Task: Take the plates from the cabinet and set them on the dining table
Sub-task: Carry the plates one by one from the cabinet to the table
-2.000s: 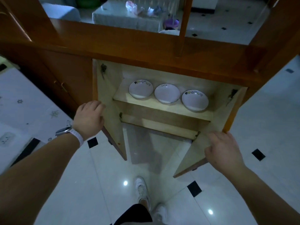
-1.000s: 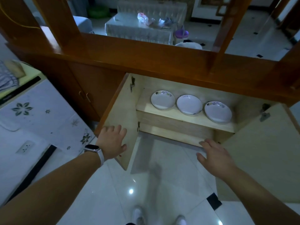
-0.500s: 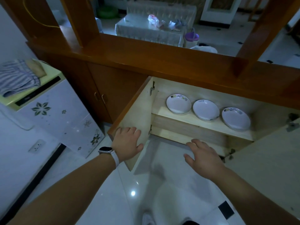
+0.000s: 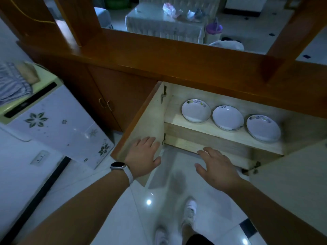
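Three white plates [image 4: 227, 117] are sitting side by side on the shelf [image 4: 177, 119] in the open cabinet [image 4: 203, 93], middle right of the frame. The left hand [image 4: 143, 156] is lying flat on the left door [image 4: 147, 119], and the right hand [image 4: 216, 167] is hanging spread below the shelf, holding nothing.

both doors swung wider than two seconds back: left door [image 4: 148, 119] now well out to side, right door [image 4: 292, 183] fully open, inner face toward me. my left hand [image 4: 144, 156] no longer curls over door edge, lies flat on inner face. my right hand [image 4: 216, 167] let go of right door, hovers with fingers spread before cabinet's bottom board [image 4: 184, 143]. my view turned left; more of white appliance [image 4: 58, 121] shows.
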The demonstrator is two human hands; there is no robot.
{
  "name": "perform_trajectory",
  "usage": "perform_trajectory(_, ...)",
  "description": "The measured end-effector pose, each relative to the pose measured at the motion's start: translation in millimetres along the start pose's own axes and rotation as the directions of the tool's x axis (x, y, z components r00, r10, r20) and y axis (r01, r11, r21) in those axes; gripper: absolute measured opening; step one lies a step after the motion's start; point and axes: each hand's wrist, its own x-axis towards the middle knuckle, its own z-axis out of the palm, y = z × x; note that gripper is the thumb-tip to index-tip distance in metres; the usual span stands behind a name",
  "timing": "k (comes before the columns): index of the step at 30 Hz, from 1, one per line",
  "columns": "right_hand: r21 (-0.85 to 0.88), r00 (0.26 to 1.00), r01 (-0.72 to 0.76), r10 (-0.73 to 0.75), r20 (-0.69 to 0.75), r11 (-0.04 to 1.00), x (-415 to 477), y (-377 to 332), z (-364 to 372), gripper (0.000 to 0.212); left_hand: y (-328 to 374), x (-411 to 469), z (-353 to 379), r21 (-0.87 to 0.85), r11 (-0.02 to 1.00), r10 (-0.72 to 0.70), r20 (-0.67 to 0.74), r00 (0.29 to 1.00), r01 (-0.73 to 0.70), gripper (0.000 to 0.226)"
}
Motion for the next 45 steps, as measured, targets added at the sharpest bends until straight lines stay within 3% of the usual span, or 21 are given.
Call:
perform_trajectory(7,0.028,1.0,0.023,-0.023,0.006,0.999,51.5,56.0,-4.4,0.058,29.8,67.4,16.7,-0.035,0.999,0.017,0.059,0.998,-0.015,0.057)
perform_trajectory(15,0.054,1.0,0.012,-0.012,-0.001,0.998,98.1,124.1,-15.6,0.055,58.7,148.5,25.1,-0.012,0.998,0.062,0.032,0.998,-0.062,0.054)
perform_trajectory(25,0.058,0.999,0.028,-0.025,-0.045,0.998,148.0,158.2,-5.0,0.048,53.7,208.9,55.1,-0.078,0.994,0.073,0.038,0.997,-0.07,0.05)
perform_trajectory(30,0.017,0.999,-0.019,0.02,-0.037,1.0,187.7,167.9,20.1,0.049,36.7,245.6,97.1,-0.142,0.986,-0.076,0.079,0.994,0.087,0.053)
perform_trajectory(36,0.122,0.991,-0.136,0.135,0.013,0.983,238.3,179.6,66.4,0.056,16.4,286.4,172.4,-0.135,0.971,-0.181,0.12,0.976,0.196,0.056)
perform_trajectory(40,0.381,0.942,-0.322,0.335,0.032,0.867,271.8,178.1,101.8,0.049,12.2,311.3,212.1,-0.239,0.932,-0.251,0.116,0.961,0.272,0.047)
perform_trajectory(45,0.575,0.832,-0.521,0.526,0.177,0.631,309.7,185.4,134.5,0.045,7.5,340.7,244.9,-0.372,0.836,-0.36,0.184,0.915,0.403,0.048)
